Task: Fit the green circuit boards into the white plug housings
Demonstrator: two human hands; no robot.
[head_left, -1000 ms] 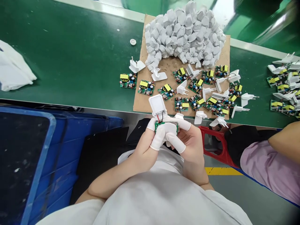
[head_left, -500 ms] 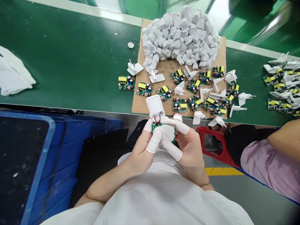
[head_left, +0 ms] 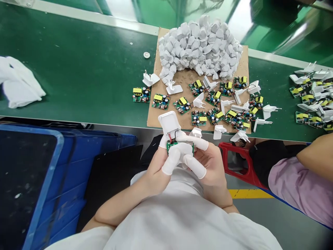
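My left hand (head_left: pixel 160 167) and my right hand (head_left: pixel 209 162), with white finger cots on the fingertips, hold one green circuit board (head_left: pixel 169 147) between them, close to my body. A white putty-like lump (head_left: pixel 185 148) lies on the board, and both thumbs press against it. Red and black wires join the board to a white plug housing (head_left: pixel 169 122), which sticks up beyond my left fingers. The board's underside and some fingers are hidden.
A heap of white putty-like lumps (head_left: pixel 200 45) sits on cardboard (head_left: pixel 152 116). Several circuit boards (head_left: pixel 160 100) with wired white plugs lie in front, and more boards (head_left: pixel 303 118) lie at the right. Blue crates (head_left: pixel 70 166) stand left. A person sits at right near a red stool (head_left: pixel 235 168).
The plug housing has tipped a little to the left. Both thumbs have shifted slightly on the white lump, which looks lower on the board. The whole view has moved slightly.
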